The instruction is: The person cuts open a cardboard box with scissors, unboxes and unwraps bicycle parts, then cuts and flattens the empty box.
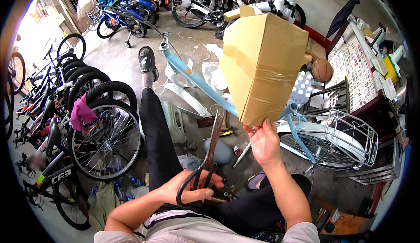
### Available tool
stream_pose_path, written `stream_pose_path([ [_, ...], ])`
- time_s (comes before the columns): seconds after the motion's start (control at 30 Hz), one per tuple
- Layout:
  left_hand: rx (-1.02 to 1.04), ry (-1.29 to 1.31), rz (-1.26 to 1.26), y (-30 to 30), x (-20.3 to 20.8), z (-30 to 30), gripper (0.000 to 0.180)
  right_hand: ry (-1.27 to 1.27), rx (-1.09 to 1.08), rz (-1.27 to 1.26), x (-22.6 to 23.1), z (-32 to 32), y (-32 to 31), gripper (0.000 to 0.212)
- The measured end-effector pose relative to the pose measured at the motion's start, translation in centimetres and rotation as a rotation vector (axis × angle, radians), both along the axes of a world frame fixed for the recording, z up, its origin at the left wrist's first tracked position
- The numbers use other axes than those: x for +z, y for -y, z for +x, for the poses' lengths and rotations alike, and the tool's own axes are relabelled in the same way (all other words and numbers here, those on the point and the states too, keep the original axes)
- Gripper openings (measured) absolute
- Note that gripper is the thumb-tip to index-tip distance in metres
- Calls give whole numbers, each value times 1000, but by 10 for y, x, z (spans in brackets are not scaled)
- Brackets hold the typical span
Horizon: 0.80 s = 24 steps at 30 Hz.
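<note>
My left hand (188,188) is closed round the black handles of a large pair of scissors (213,144), whose worn blades point up and away from me. With my right hand (266,146) I pinch the lower corner of a brown cardboard box (264,63), taped along its side and held up in front of me. Behind the box and partly hidden by it runs a light blue bicycle frame (194,79). Its rear end, with a white mudguard (343,140) and a wire rack (354,133), lies to the right of my hand.
Bicycles with a front wheel (107,133) and a pink cloth (82,113) crowd the left. A white mudguard (188,99), a screwdriver (226,133) and a grey rounded piece (217,151) lie on the floor. A basketball (322,69) sits near the cluttered table (352,61) at right.
</note>
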<state>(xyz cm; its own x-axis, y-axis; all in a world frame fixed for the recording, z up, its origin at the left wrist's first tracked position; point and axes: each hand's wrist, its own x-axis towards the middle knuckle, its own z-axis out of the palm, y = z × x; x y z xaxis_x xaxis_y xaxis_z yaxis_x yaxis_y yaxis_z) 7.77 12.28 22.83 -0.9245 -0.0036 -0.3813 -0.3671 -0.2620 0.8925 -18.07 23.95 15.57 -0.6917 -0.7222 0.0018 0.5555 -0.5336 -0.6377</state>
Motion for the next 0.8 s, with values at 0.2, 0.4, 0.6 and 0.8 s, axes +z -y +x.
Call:
stream_pose_path([
  [0.2, -20, -70, -308, -1, 41, -44, 53, -41, 23, -66, -5, -2, 1, 30],
  [0.4, -7, -82, -289, -5, 36, -59, 55, -36, 9, -85, -11, -3, -3, 37],
  [0.6, -1, -73, -270, -6, 34, -62, 53, -59, 20, -86, -10, -1, -3, 36],
  [0.8, 44, -74, -269, -7, 24, -63, 52, -48, 11, -72, -10, -3, -1, 35],
])
